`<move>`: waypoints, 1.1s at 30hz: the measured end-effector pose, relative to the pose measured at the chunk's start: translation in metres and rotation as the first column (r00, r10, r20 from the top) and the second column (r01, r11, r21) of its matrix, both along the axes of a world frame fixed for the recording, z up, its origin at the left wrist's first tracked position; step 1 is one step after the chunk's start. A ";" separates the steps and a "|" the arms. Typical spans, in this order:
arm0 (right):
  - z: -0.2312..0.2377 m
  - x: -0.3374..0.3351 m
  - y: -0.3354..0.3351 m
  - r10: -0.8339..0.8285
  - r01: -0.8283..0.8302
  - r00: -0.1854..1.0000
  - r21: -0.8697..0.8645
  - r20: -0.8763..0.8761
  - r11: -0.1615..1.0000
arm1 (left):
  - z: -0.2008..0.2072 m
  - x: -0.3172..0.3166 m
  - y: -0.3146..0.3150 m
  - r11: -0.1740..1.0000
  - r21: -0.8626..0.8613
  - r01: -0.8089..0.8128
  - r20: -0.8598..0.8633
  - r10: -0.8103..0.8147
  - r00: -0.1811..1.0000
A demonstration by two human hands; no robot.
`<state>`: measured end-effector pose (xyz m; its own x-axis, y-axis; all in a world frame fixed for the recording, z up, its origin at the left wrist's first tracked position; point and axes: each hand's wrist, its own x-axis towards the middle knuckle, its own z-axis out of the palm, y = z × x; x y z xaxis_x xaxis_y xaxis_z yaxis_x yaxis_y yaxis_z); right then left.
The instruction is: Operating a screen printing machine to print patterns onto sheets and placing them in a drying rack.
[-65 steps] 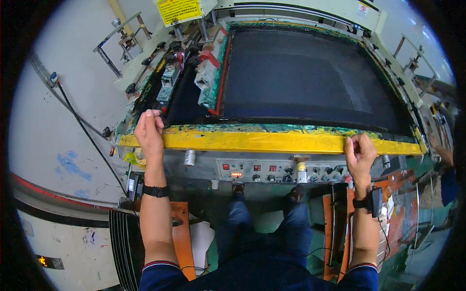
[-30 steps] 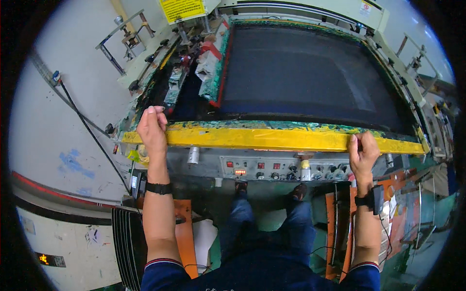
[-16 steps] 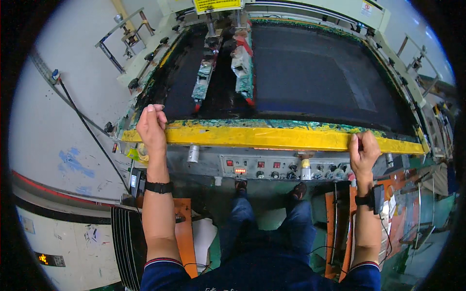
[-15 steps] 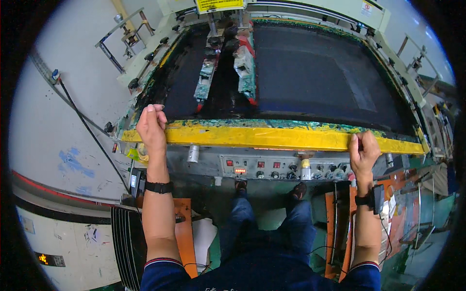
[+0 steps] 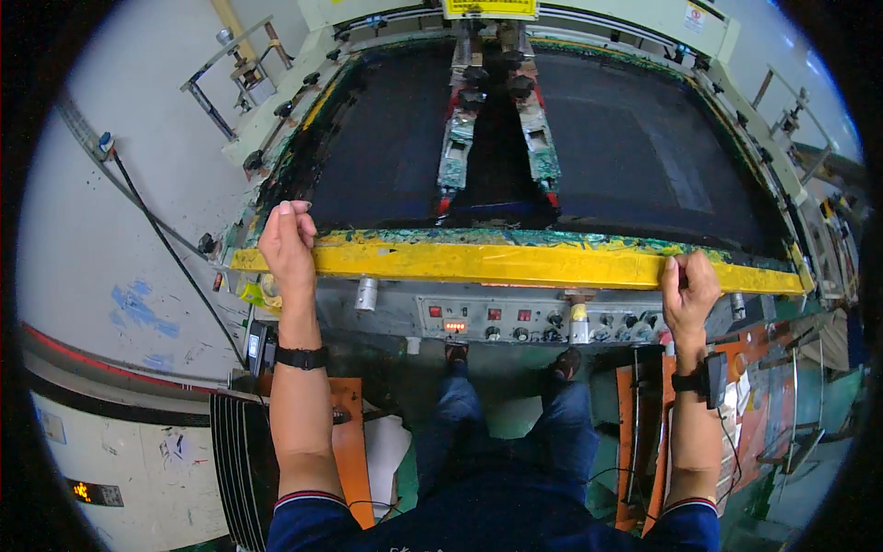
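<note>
In front of me lies a large screen-printing frame [image 5: 515, 264], its near edge wrapped in yellow tape, with a dark screen mesh [image 5: 616, 138] smeared with black ink. My left hand [image 5: 288, 241] is closed over the frame's near left corner, thumb pressed to the curled fingers. At the right part of the yellow edge, my right hand [image 5: 692, 281] is closed too, in a loose fist against it. Whatever either hand may hold is hidden. Between them, two squeegee bars, a left bar [image 5: 456, 147] and a right bar [image 5: 538, 138], reach over the mesh with black ink between.
A control panel [image 5: 533, 317] with knobs and red switches sits below the frame. Orange racks stand on both sides of my legs, one being the left rack [image 5: 349, 442]. A white cabinet [image 5: 120, 469] is at lower left. A black cable [image 5: 170, 244] hangs along the left wall.
The two squeegee bars and their carriage have moved right across the mesh. Both my hands have stayed in place on the frame's near edge.
</note>
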<state>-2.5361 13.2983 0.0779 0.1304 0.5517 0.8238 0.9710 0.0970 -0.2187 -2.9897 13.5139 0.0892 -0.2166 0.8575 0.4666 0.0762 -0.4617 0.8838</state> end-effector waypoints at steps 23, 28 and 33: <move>-0.013 0.006 0.002 0.023 -0.025 0.999 -0.034 -0.045 0.999 | 0.001 -0.004 -0.003 0.999 0.024 0.023 -0.046 -0.022 0.999; -0.016 0.013 -0.002 0.044 -0.050 0.992 -0.048 -0.118 0.998 | 0.000 0.001 0.003 0.996 0.088 0.010 -0.098 -0.001 0.995; -0.018 0.009 0.003 0.037 -0.041 0.996 -0.053 -0.077 0.998 | 0.000 -0.006 0.000 0.998 0.068 0.004 -0.086 0.001 0.996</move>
